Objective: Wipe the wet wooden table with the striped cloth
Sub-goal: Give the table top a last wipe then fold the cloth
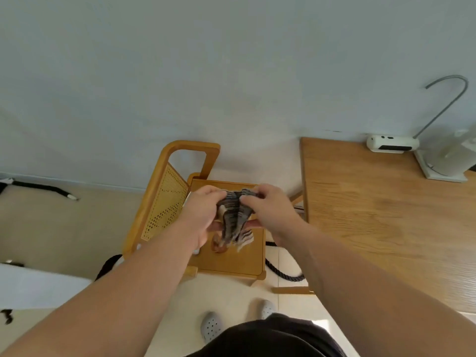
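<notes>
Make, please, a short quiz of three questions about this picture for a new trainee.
1. True or false: the left hand and the right hand both grip the striped cloth.
2. The cloth hangs above: A) the wooden table; B) the chair; C) a sink.
3. Short answer: is the cloth touching the table?

Key: 1 true; 2 B; 3 no, it is held apart from the table.

Wooden table (373,202) bears a lamp (443,166) and white device (392,144).
</notes>
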